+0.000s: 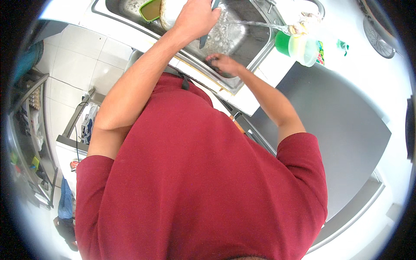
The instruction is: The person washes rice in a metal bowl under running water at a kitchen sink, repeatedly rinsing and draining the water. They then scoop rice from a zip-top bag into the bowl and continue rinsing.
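Washing seems in hand: at twelve o'clock, the left hand (197, 18) grips a grey utensil (203, 42) over the sink (258, 45); five o'clock from it, right hand (224, 64) curls, contents unclear. Next likely calls for steadiness.

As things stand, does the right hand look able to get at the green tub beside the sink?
Probably yes: nothing seems to stand between the right hand and the tub, just past the sink's right rim. The dark thing apparently in that hand might have to be put down first.
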A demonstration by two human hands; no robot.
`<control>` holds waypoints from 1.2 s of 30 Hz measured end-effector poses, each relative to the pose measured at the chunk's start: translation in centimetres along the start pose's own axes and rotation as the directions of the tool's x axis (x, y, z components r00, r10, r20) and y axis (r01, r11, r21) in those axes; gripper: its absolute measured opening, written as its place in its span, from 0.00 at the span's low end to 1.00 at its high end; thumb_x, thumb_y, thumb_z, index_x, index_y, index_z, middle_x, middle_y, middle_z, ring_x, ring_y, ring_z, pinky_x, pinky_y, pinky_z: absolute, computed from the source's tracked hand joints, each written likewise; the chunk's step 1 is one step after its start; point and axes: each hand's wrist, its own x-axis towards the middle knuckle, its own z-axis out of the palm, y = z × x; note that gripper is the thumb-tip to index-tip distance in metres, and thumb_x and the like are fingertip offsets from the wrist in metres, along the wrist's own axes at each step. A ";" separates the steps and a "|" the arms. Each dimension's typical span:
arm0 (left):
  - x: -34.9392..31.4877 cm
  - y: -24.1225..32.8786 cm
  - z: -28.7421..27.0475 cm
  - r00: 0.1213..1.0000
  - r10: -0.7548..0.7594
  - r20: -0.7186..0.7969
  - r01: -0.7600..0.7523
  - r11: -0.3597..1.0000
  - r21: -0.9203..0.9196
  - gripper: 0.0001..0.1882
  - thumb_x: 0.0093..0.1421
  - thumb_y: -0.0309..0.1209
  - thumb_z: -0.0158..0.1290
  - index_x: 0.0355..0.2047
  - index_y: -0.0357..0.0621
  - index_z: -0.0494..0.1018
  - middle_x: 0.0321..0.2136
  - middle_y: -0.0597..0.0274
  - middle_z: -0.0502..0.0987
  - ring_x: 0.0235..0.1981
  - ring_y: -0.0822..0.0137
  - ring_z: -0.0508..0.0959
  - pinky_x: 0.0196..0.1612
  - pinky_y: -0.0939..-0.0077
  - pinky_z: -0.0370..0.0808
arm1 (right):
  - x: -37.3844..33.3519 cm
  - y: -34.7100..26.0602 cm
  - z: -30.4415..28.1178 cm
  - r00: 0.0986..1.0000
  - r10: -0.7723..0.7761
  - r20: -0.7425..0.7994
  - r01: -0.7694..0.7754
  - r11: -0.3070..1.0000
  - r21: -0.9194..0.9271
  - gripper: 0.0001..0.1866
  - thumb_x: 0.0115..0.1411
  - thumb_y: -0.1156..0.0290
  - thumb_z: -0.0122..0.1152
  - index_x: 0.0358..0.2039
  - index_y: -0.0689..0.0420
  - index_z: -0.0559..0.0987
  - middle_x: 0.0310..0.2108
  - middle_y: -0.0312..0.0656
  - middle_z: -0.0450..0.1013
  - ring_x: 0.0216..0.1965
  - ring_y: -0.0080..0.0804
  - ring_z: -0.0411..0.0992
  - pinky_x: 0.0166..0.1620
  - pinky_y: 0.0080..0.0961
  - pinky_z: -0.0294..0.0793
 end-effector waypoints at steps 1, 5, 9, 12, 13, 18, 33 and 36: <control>0.1 0.0 0.1 1.000 -0.015 0.001 0.015 1.000 -0.005 0.11 0.55 0.29 0.52 0.33 0.32 0.67 0.28 0.33 0.75 0.35 0.35 0.75 0.40 0.49 0.72 | 0.7 1.3 0.7 0.999 -0.007 0.050 0.031 0.863 -0.504 0.13 0.54 0.65 0.59 0.38 0.57 0.82 0.46 0.56 0.75 0.41 0.49 0.75 0.45 0.41 0.75; 0.4 -0.1 0.6 0.999 -0.034 0.021 0.033 0.999 0.019 0.11 0.54 0.29 0.53 0.32 0.32 0.68 0.27 0.33 0.75 0.35 0.35 0.76 0.39 0.49 0.72 | 3.8 3.7 -0.2 0.979 -0.018 -0.204 -0.154 0.589 -0.793 0.13 0.53 0.68 0.57 0.38 0.55 0.83 0.41 0.59 0.77 0.43 0.49 0.76 0.46 0.43 0.74; 0.4 -0.3 0.5 0.997 -0.016 0.081 0.007 0.993 0.114 0.13 0.57 0.34 0.57 0.31 0.35 0.70 0.23 0.42 0.77 0.29 0.42 0.78 0.35 0.54 0.74 | 2.1 1.4 0.1 0.970 -0.241 0.018 0.218 0.837 -0.502 0.14 0.55 0.67 0.54 0.34 0.59 0.84 0.37 0.57 0.78 0.44 0.51 0.77 0.47 0.43 0.75; 0.3 -0.6 0.4 0.998 -0.005 0.064 -0.002 0.993 0.115 0.14 0.57 0.34 0.58 0.31 0.35 0.70 0.22 0.43 0.76 0.28 0.43 0.78 0.34 0.56 0.74 | -0.4 -1.4 -0.7 0.917 -0.081 -0.391 -0.259 0.624 -0.737 0.14 0.56 0.66 0.53 0.33 0.61 0.83 0.35 0.55 0.79 0.41 0.51 0.78 0.45 0.43 0.76; 0.3 -0.6 0.3 0.998 0.006 0.056 -0.012 0.993 0.117 0.14 0.57 0.34 0.58 0.31 0.35 0.70 0.22 0.44 0.76 0.28 0.43 0.78 0.34 0.56 0.74 | 0.0 -2.6 -2.2 0.979 -0.125 -0.161 -0.066 0.551 -0.832 0.16 0.59 0.66 0.49 0.38 0.60 0.83 0.43 0.53 0.77 0.44 0.45 0.77 0.47 0.41 0.76; 0.1 -0.4 1.2 0.997 0.004 0.074 -0.013 0.992 0.123 0.14 0.57 0.34 0.58 0.31 0.35 0.70 0.22 0.44 0.75 0.27 0.43 0.78 0.33 0.55 0.73 | 3.2 -5.1 -12.6 0.977 -0.142 -0.159 0.164 0.978 0.132 0.17 0.52 0.67 0.54 0.42 0.53 0.80 0.43 0.31 0.72 0.44 0.23 0.66 0.35 0.23 0.76; -0.3 0.0 1.1 1.000 0.017 0.023 -0.018 0.998 0.053 0.13 0.56 0.33 0.57 0.31 0.34 0.70 0.23 0.42 0.76 0.29 0.41 0.78 0.35 0.54 0.73 | 0.6 1.9 -5.4 0.928 -0.353 -0.118 0.293 0.889 -0.353 0.14 0.55 0.67 0.55 0.39 0.53 0.83 0.42 0.47 0.79 0.47 0.43 0.75 0.50 0.35 0.73; -0.4 -0.3 1.0 0.999 0.017 0.030 -0.019 0.996 0.092 0.14 0.56 0.34 0.58 0.31 0.34 0.69 0.23 0.42 0.76 0.28 0.42 0.78 0.35 0.54 0.73 | -0.6 3.0 -6.0 0.752 -0.289 -0.592 -0.425 0.473 -0.772 0.16 0.56 0.63 0.57 0.42 0.54 0.83 0.41 0.47 0.80 0.44 0.45 0.76 0.50 0.35 0.73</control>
